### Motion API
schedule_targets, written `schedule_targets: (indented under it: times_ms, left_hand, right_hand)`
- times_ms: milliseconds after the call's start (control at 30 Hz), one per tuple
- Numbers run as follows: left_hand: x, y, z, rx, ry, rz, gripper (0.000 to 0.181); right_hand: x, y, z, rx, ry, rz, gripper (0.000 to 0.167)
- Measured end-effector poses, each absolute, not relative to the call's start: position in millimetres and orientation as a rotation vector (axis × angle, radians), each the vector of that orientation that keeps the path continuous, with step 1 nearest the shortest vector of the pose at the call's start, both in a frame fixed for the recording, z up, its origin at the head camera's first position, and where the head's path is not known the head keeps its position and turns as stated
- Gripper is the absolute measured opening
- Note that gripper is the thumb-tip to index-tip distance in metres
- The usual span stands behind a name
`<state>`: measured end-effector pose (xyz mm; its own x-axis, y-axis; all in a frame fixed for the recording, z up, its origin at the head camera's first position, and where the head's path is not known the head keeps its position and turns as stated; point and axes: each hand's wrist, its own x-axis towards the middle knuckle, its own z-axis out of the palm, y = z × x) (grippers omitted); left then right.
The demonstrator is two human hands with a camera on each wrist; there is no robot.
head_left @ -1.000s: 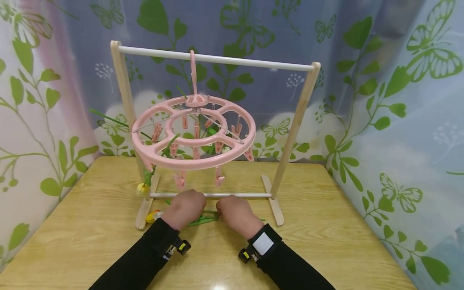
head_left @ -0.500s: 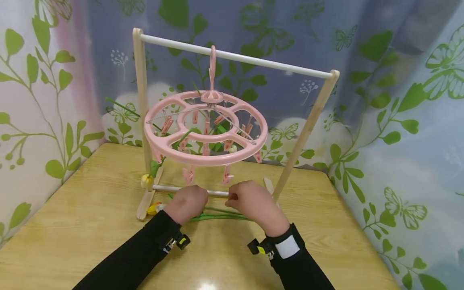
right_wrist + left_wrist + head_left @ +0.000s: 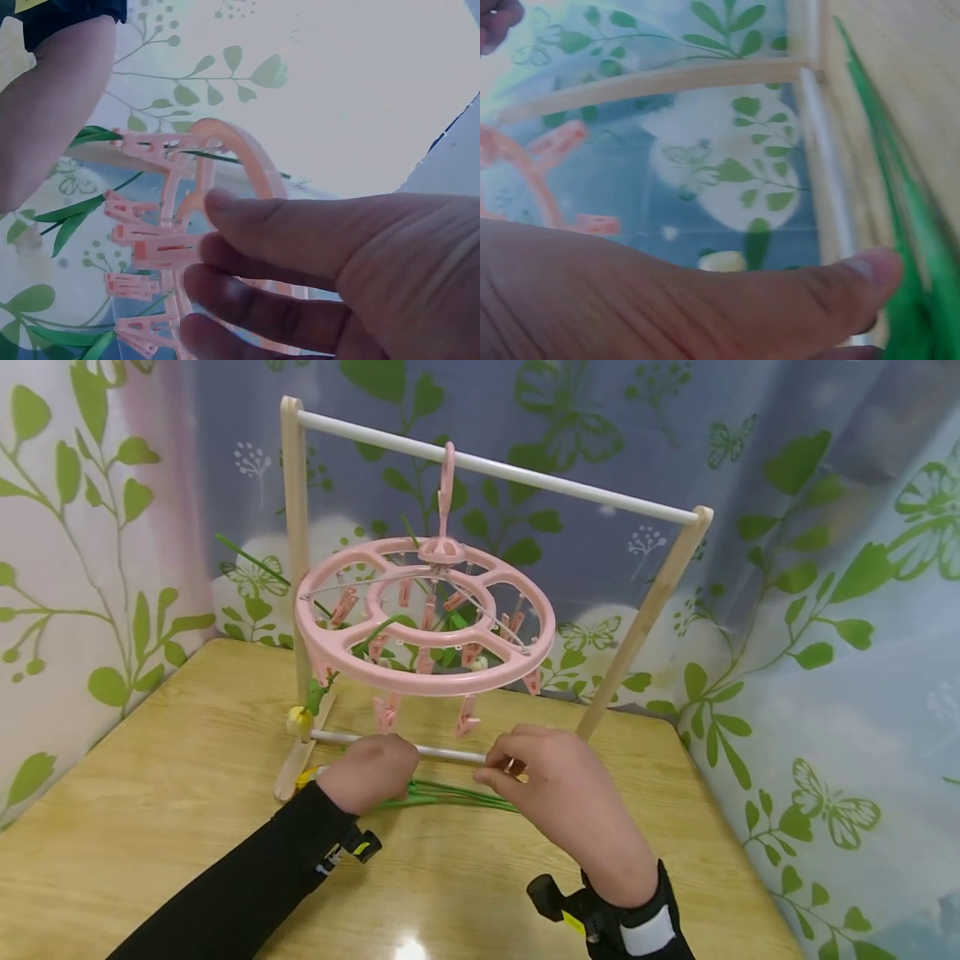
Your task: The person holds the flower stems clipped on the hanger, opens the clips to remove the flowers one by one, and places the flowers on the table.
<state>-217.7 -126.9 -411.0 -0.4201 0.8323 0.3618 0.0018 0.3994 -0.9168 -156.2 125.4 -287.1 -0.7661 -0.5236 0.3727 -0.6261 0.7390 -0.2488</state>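
Apparently, the left hand (image 3: pixel 378 768) reaches for the green stems (image 3: pixel 457 795) on the table (image 3: pixel 465 877), thumb tip at them; its fingers are hidden, so whether it pinches any cannot be told. The right hand (image 3: pixel 551 768) hangs with loosely bent fingers, nothing visible between them, and covers the stems' right ends. The step looks like picking up a stem; next probably calls for lifting it to the pink clip hanger (image 3: pixel 423 683) on the white rod (image 3: pixel 510 481). One yellow bloom (image 3: pixel 306 777) is mostly covered; leaves behind the ring are hard to separate.
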Motion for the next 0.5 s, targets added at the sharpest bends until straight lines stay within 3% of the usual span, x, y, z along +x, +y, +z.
schedule_targets:
  times_ms: [100,200,233,333,500]
  left_hand:
    - [-210,-124,-389,-1.064,-2.577,0.468,0.032]
    - [-208,-116,-366,-0.91,-3.168,-0.285,0.013]
    - [-208,-114,-359,-0.826,-3.283,-0.406,0.014]
    - [-203,-110,-343,-0.881,-3.371,-0.375,0.029]
    - [-180,-109,-316,-1.225,-3.209,-0.424,0.029]
  right_hand:
    - [-151,125,-285,0.912,-2.572,0.594,0.008]
    - [-147,124,-285,0.909,-2.457,0.632,0.007]
    - [-146,123,-285,0.913,-2.413,0.645,0.006]
    - [-145,120,-285,0.914,-2.277,0.668,0.006]
    - [-149,116,-287,0.871,-2.135,0.642,0.009]
